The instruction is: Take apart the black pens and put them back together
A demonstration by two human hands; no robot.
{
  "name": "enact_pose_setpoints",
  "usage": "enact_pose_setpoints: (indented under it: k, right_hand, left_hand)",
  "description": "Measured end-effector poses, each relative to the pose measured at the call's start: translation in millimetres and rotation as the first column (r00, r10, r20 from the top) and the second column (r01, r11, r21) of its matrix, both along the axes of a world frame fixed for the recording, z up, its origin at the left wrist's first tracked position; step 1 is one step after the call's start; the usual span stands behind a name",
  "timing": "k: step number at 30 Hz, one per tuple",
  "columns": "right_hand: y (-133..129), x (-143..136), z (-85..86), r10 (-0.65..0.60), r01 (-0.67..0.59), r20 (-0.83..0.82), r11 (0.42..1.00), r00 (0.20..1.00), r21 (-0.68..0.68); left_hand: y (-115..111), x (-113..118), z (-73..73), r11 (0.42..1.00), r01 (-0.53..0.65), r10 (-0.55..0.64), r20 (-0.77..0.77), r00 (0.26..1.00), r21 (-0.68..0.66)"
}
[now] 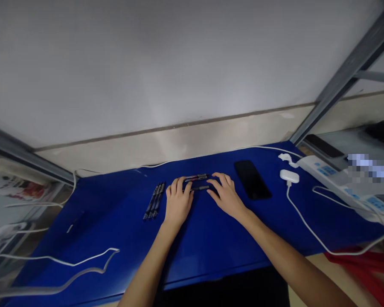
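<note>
Between my two hands a dark pen with a grey end (200, 188) lies crosswise on the blue tabletop (208, 238). Just behind it are dark pens with printed barrels (197, 176), close together and roughly parallel to it. My left hand (178, 205) rests palm down, fingers apart, its fingertips and thumb at the left ends of these pens, which they partly hide. At the right ends, my right hand (228, 197) has its fingers spread; whether they touch the pens I cannot tell. Left of my left hand, three dark pens (154, 201) lie side by side, slanted.
A black phone (252, 180) lies right of my right hand. Farther right are a white charger case (289, 176) on a cable and a white power strip (348, 187). White cables (73, 264) cross the left side. A wall (179, 145) stands behind the table.
</note>
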State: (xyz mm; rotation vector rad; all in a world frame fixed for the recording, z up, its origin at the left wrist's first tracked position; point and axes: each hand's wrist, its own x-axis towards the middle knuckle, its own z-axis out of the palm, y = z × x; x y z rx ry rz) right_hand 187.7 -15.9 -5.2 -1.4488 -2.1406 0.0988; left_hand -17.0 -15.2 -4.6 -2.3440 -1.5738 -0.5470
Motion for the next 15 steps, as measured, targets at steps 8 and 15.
enact_pose_setpoints:
  k: [8, 15]
  right_hand:
    - [5, -1, -8.5, 0.047, -0.047, 0.018, 0.998, 0.999, -0.030]
    - [9, 1, -11.0, 0.029, -0.030, -0.024, 0.999, 0.999, -0.037]
  left_hand:
    - [-7, 10, -12.8, 0.993, 0.114, -0.114, -0.009, 0.993, -0.009]
    - [-15, 12, -9.8, 0.992, 0.087, -0.078, 0.105, 0.991, -0.091]
